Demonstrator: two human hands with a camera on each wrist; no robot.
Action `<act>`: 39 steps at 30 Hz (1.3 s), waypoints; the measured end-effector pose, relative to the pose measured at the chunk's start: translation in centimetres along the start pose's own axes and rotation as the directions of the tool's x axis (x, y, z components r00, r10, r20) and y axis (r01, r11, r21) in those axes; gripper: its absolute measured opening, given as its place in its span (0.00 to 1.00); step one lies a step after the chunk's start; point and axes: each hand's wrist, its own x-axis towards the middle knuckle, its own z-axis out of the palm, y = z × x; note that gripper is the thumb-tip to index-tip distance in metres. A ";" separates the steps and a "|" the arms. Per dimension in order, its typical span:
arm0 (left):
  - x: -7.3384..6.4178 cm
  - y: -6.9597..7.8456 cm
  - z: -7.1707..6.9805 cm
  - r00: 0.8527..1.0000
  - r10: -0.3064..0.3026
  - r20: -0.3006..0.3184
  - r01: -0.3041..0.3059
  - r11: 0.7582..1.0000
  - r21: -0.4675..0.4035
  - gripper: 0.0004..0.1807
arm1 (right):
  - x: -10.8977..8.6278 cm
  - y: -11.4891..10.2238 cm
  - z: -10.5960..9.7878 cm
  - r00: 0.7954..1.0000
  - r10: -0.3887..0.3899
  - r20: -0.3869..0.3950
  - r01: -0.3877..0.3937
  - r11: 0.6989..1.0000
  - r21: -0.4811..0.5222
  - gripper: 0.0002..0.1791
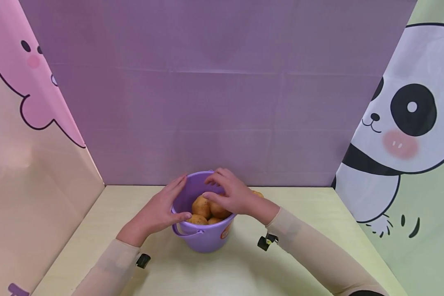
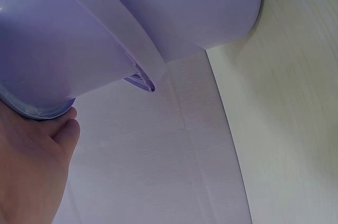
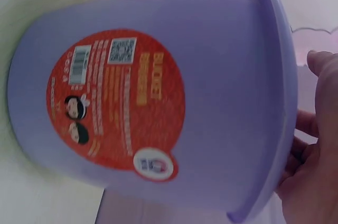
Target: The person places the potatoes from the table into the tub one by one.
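Observation:
A purple bucket [image 1: 209,240] stands upright on the table, with several potatoes [image 1: 201,206] inside. My left hand [image 1: 157,211] rests against its left rim; the fingers are straight and the thumb reaches over the near edge beside a potato. In the left wrist view, that hand [image 2: 34,166] touches the rim. Over the bucket's right rim lies my right hand [image 1: 231,193], fingers slightly bent and spread above the potatoes, with no potato visibly gripped. A round red label [image 3: 116,100] shows on the bucket's side in the right wrist view.
Another potato [image 1: 257,193] shows partly behind my right wrist, beyond the bucket. The pale tabletop [image 1: 292,255] meets a purple backdrop [image 1: 222,102] close behind the bucket. Side panels carry a pink cartoon figure [image 1: 11,45] on the left and a panda [image 1: 403,115] on the right.

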 end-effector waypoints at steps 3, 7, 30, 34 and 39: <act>0.0 0.0 0.0 1.000 0.005 -0.005 -0.005 1.000 0.004 0.63 | -0.6 0.8 -0.4 0.999 -0.002 -0.049 0.003 1.000 0.021 0.15; -0.1 0.0 0.0 1.000 0.015 -0.011 -0.015 1.000 0.002 0.63 | -2.0 2.1 -0.9 0.994 0.041 -0.099 -0.035 0.997 0.069 0.12; -0.1 0.1 0.0 1.000 0.006 -0.016 -0.006 1.000 0.010 0.63 | -8.3 9.3 -2.4 0.947 0.256 -0.196 -0.251 0.967 0.052 0.17; -0.1 0.1 0.1 1.000 0.011 -0.016 -0.011 1.000 0.011 0.63 | -8.6 10.2 -2.1 0.941 0.274 -0.198 -0.267 0.962 0.064 0.19; -0.2 0.1 0.0 1.000 0.013 -0.016 -0.013 1.000 0.011 0.63 | -8.8 12.0 -1.2 0.933 0.291 -0.212 -0.285 0.957 0.059 0.20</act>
